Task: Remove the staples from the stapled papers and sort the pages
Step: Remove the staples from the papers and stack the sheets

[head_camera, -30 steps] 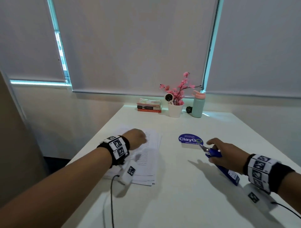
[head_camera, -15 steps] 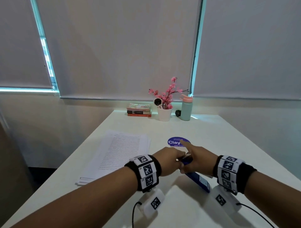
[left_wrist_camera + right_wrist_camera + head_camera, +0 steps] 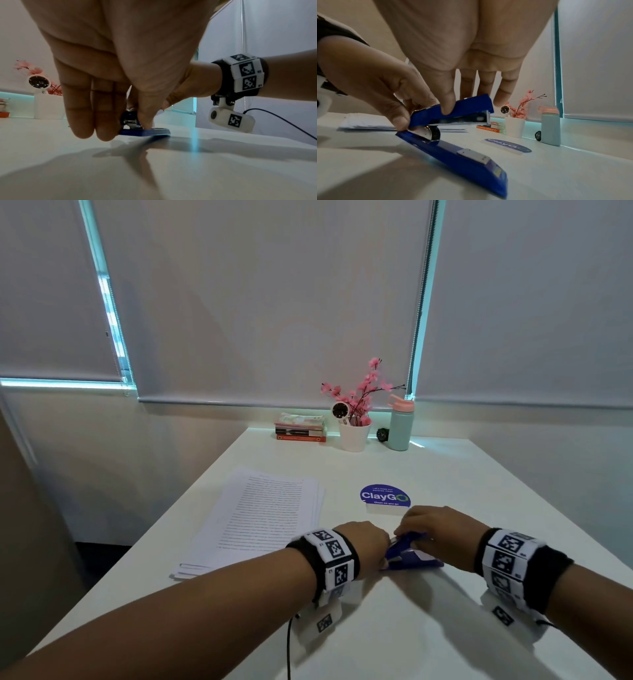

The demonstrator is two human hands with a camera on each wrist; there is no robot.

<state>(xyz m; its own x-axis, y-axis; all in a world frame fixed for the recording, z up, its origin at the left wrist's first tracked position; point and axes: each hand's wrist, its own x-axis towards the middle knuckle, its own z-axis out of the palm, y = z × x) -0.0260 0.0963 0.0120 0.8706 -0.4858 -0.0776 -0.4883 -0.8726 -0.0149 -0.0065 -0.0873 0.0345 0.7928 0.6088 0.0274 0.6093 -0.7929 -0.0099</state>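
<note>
A blue stapler lies on the white table in front of me, its top arm lifted off the long base. My left hand pinches the stapler's rear end between thumb and fingers. My right hand grips the top arm from above, thumb on its side. In the left wrist view the stapler shows only end-on behind the fingers. The stack of printed papers lies to the left, untouched; no staple is visible on it.
A round blue ClayGo sign lies just beyond the hands. Along the far edge stand a pile of books, a white pot of pink flowers and a mint bottle. The table's left edge runs beside the papers.
My left hand left the paper stack and came right to the stapler. My right hand drew the stapler in toward the near middle, and its top arm now stands raised.
</note>
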